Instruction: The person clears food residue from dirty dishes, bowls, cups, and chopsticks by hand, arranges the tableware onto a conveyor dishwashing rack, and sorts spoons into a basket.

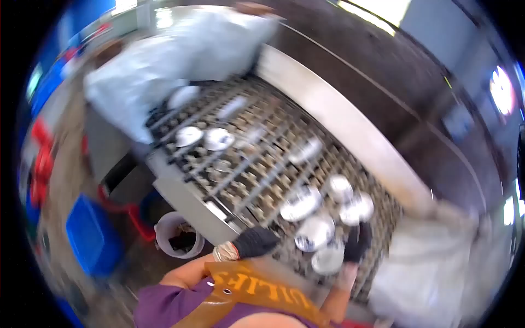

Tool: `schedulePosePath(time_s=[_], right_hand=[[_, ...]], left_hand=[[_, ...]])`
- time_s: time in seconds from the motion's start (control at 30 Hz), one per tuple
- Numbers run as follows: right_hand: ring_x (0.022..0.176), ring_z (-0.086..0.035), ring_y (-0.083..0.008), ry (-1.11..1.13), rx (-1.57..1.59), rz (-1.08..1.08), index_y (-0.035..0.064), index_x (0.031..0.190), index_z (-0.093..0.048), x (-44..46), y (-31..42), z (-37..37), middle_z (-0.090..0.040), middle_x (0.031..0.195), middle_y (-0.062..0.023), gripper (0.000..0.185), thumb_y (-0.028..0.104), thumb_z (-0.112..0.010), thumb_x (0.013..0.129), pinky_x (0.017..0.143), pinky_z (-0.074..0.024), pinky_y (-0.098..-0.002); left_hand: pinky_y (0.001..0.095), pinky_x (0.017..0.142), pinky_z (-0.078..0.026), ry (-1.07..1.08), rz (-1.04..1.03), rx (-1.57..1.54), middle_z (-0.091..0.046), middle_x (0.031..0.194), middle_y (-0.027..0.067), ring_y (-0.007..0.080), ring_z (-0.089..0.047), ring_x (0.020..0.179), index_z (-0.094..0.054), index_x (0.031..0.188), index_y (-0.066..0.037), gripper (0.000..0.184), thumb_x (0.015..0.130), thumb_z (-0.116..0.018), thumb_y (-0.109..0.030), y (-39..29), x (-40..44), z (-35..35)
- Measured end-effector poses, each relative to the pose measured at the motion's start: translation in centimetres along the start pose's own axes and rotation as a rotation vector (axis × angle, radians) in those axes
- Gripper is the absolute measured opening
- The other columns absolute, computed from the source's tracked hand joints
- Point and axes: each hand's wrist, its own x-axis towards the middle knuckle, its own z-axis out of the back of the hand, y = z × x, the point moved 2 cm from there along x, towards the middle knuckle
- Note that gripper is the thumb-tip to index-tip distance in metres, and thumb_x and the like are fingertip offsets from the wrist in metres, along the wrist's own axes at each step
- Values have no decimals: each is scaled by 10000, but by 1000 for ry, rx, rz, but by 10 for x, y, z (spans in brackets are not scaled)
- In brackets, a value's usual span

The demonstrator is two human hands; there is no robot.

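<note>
My left hand (256, 241), in a dark glove, hovers at the near edge of a slatted metal conveyor bed (265, 183); blur smears its fingers. On the right, my right hand (358, 243), also dark-gloved, is beside a white rounded piece (329, 259) and just below another white piece (357, 209). A pale strip shows between its fingers, but whether it grips anything is unclear. Close by lie a larger white oval piece (314, 232) with dark markings, an elongated white piece (301, 203) and a small round one (340, 188).
More white pieces (219, 139) lie farther along the bed. A big pale sack (164, 65) covers its far left end; another whitish sack (424, 268) stands at right. A pale side wall (339, 120) borders the bed. Below left are a white bucket (179, 235) and blue crate (94, 235).
</note>
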Motion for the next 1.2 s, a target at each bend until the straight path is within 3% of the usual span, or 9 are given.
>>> schedulePosePath(time_s=[0.03, 0.07, 0.17, 0.23, 0.37, 0.4, 0.47, 0.7, 1.2], right_hand=[[874, -560, -303, -100, -196, 168, -24, 960, -604, -14, 18, -7, -606, 916, -156, 176, 38, -539, 809, 811, -431, -384], [858, -560, -304, -50, -214, 168, -24, 953, -590, -27, 52, -14, -605, 896, -149, 161, 51, -531, 823, 798, -433, -395], [902, -570, -306, 133, -53, 263, 7, 969, -608, -86, 81, -41, -609, 932, -160, 213, 5, -578, 758, 815, -437, -399], [898, -572, -308, 259, 45, 312, 8, 965, -607, -113, 93, -62, -609, 930, -160, 211, 4, -580, 756, 813, -438, -400], [891, -575, -310, 403, 172, 376, 10, 958, -607, -123, 113, -88, -611, 926, -159, 208, 2, -583, 752, 809, -442, -401], [890, -576, -311, 425, 194, 387, 11, 957, -607, -124, 115, -88, -612, 925, -159, 207, 2, -584, 751, 808, -443, -402], [886, -578, -312, 450, 222, 401, 11, 953, -606, -124, 117, -89, -613, 922, -159, 206, 1, -585, 749, 807, -445, -402], [874, -584, -316, 484, 262, 424, 15, 941, -605, -121, 118, -91, -616, 915, -159, 200, -2, -590, 742, 801, -451, -405], [848, -596, -325, 484, 320, 442, 22, 915, -602, -118, 106, -79, -622, 899, -157, 190, -7, -601, 728, 787, -465, -411]], left_hand=[[418, 645, -463, -163, -134, -127, -579, 794, 131, 321, -575, 725, -606, 899, -100, 190, 750, -526, -186, 3, -1, -1], [412, 727, -471, -102, -81, -146, -600, 860, 148, 309, -586, 819, -613, 981, -75, 272, 731, -569, -171, 0, -3, 10], [399, 695, -478, 22, 19, -81, -614, 878, 139, 318, -589, 814, -635, 937, -87, 217, 752, -578, -183, -7, 1, 9], [420, 646, -453, -68, -26, -143, -577, 726, 150, 336, -566, 714, -609, 816, -55, 150, 745, -534, -164, -14, 3, 12], [349, 609, -461, -208, -159, -853, -575, 693, 118, 259, -564, 678, -618, 788, -36, 125, 729, -607, -146, -35, -4, 51], [315, 585, -472, 46, 38, -1199, -537, 671, 105, 209, -550, 684, -599, 754, -7, 88, 743, -592, -94, -56, -5, 70], [316, 587, -475, 147, 70, -1367, -535, 673, 104, 208, -548, 683, -599, 753, -9, 85, 746, -586, -93, -62, -2, 66], [318, 593, -486, 163, 33, -1405, -529, 679, 102, 203, -540, 679, -600, 748, -15, 79, 756, -569, -87, -50, 2, 7], [324, 606, -510, 131, 46, -1397, -515, 693, 98, 195, -524, 672, -602, 738, -28, 95, 779, -531, -76, -47, 10, -27]])
